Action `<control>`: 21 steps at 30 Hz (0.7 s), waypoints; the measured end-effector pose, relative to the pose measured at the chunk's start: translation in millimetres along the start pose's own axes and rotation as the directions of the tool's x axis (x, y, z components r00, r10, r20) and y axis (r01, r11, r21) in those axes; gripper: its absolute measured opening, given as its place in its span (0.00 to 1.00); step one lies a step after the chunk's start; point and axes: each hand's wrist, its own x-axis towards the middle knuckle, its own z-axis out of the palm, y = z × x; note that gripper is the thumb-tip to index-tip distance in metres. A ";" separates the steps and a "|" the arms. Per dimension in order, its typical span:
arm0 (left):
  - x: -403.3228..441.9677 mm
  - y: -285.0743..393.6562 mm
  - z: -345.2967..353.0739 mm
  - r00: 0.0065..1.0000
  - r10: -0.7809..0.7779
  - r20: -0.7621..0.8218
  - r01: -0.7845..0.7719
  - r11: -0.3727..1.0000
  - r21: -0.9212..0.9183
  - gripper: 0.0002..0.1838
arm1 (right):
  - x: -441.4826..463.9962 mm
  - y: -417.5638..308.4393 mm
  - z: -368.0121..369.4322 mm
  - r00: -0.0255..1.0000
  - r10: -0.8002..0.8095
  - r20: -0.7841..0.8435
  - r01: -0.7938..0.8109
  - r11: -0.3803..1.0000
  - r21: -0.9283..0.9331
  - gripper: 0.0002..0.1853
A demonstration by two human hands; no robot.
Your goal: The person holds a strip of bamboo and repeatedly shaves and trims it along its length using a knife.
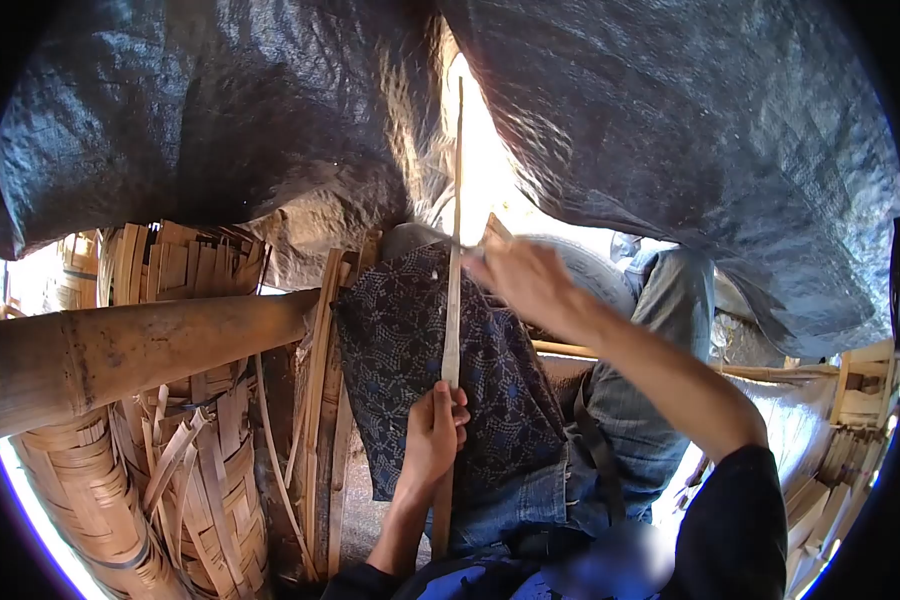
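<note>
A long, narrow bamboo strip (453, 325) runs upright in front of me, over a dark patterned cloth (395, 340) on my lap. Low on the strip, my left hand (432, 435) is closed around it, thumb pointing up. Higher up, my right hand (535, 280) is closed and slightly blurred by motion. It appears to hold a knife (440, 236), whose thin dark blade crosses the strip; its handle is mostly hidden by the fingers.
A thick bamboo pole (160, 350) juts in from the left. Below it stand bundled woven bamboo strips (90, 490). Split slats (322, 430) lean beside the cloth. Dark plastic sheeting (690, 120) hangs overhead, with a bright gap between its folds. More bamboo pieces (830, 490) are stacked at right.
</note>
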 end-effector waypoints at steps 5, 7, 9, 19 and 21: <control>1.4 4.9 -8.1 0.997 -0.043 0.070 0.048 0.997 -0.065 0.21 | 34.3 22.2 -33.2 0.989 -0.006 -0.147 0.009 1.000 0.021 0.26; -0.6 9.3 -8.5 0.995 -0.047 0.084 0.055 0.994 -0.095 0.21 | 17.7 15.6 -37.5 0.974 -0.084 -0.213 0.103 0.991 0.080 0.25; 0.1 14.4 -8.7 0.995 -0.046 0.084 0.057 0.989 -0.137 0.21 | -8.0 2.7 -28.7 0.952 -0.110 -0.286 0.179 0.957 0.228 0.24; 3.3 1.0 5.8 0.995 0.080 -0.054 -0.077 0.995 0.058 0.19 | -77.2 -34.2 -3.7 0.986 -0.167 0.025 0.169 0.973 -0.160 0.24; 2.8 -3.1 6.0 0.980 0.177 -0.093 -0.147 0.953 0.265 0.19 | -67.9 -36.2 -2.5 0.996 -0.068 -0.058 0.054 0.975 -0.217 0.23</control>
